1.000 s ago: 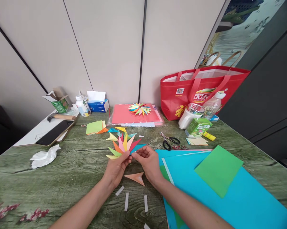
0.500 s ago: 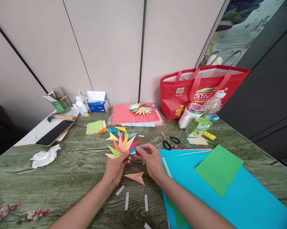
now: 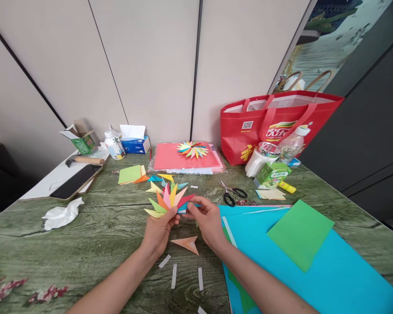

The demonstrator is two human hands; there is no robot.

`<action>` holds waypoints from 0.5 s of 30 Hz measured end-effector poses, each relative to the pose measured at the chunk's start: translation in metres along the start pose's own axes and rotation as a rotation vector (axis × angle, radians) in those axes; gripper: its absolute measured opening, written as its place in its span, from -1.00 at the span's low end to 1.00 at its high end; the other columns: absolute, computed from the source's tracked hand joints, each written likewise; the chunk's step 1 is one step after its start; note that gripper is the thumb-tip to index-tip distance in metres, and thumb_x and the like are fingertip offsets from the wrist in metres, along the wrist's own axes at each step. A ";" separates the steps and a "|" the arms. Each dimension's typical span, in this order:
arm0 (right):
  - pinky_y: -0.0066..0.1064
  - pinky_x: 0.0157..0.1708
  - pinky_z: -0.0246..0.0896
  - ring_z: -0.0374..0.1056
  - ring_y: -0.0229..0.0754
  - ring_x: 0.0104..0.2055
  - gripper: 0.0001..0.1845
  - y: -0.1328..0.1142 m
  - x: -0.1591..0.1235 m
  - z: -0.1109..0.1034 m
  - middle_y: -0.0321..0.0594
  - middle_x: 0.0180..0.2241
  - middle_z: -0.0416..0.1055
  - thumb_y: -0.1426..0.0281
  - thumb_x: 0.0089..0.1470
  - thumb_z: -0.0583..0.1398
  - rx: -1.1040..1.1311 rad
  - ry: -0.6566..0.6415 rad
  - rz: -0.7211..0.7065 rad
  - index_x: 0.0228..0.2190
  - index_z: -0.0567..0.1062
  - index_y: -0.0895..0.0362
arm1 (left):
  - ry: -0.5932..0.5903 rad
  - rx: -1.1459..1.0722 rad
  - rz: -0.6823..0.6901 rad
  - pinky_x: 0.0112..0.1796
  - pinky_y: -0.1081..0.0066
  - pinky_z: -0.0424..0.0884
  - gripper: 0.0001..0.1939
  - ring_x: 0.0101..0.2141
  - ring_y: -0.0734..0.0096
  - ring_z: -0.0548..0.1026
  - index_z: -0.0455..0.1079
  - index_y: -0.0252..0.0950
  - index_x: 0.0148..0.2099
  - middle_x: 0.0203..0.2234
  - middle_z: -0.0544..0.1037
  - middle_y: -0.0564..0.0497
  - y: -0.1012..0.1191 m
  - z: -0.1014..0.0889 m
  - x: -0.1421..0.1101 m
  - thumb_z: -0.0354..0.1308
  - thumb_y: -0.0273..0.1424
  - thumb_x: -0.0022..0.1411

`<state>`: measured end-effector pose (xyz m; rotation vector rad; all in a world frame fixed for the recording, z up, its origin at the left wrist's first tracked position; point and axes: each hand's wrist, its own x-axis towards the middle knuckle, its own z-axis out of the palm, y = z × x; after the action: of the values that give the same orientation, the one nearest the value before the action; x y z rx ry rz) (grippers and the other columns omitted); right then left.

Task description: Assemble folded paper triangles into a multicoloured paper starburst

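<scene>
A fan of folded paper points (image 3: pixel 165 202) in yellow, green, orange, pink and red is pinched at its lower edge by my left hand (image 3: pixel 159 229). On the right end of the fan, my right hand (image 3: pixel 208 220) closes its thumb and fingers on a blue folded paper piece (image 3: pixel 184 206). Both hands are just above the table, close together. Below them lies a loose peach folded paper piece (image 3: pixel 187 244). Several white paper strips (image 3: pixel 174 276) are scattered nearer to me. More folded pieces (image 3: pixel 166 177) lie behind the fan, partly hidden by it.
Black-handled scissors (image 3: pixel 229 194) lie beyond my right hand. Large blue sheets (image 3: pixel 327 270) with a green square (image 3: pixel 301 235) cover the right side. A finished paper star (image 3: pixel 192 150) rests on a red pack at the back. A crumpled tissue (image 3: pixel 62 213) lies left; a red bag (image 3: pixel 238 131) stands behind.
My right fingers have shifted very slightly at the blue piece. Both hands keep hold of the fan, and the view has moved a little.
</scene>
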<state>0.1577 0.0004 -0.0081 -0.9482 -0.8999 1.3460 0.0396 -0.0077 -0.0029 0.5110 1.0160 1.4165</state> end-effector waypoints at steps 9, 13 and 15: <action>-0.29 -0.35 0.40 0.38 -0.23 -0.48 -0.76 0.001 0.001 0.001 -0.29 -0.48 0.45 0.27 -0.22 0.27 -0.007 0.007 0.040 -0.47 0.49 0.16 | 0.012 0.056 0.056 -0.65 0.55 0.30 -0.75 -0.66 0.56 0.36 0.40 -0.41 -0.45 -0.63 0.47 0.06 0.000 0.001 0.000 0.35 -0.47 -0.26; -0.35 -0.44 0.39 0.33 -0.27 -0.51 -0.73 -0.005 0.003 -0.002 -0.27 -0.48 0.43 0.23 -0.23 0.28 -0.049 -0.029 0.065 -0.50 0.49 0.19 | -0.006 0.133 0.060 -0.65 0.53 0.29 -0.76 -0.67 0.54 0.35 0.39 -0.42 -0.48 -0.68 0.44 0.06 0.000 0.002 -0.001 0.35 -0.46 -0.27; -0.39 -0.50 0.38 0.29 -0.30 -0.54 -0.71 -0.006 0.004 -0.003 -0.27 -0.50 0.40 0.21 -0.24 0.28 -0.073 -0.025 0.079 -0.53 0.49 0.20 | -0.014 0.161 0.050 -0.66 0.53 0.29 -0.77 -0.68 0.54 0.34 0.39 -0.41 -0.51 -0.70 0.43 0.06 0.000 0.003 -0.002 0.35 -0.45 -0.27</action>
<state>0.1630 0.0041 -0.0042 -1.0339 -0.9445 1.4022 0.0419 -0.0093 -0.0005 0.6669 1.1178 1.3793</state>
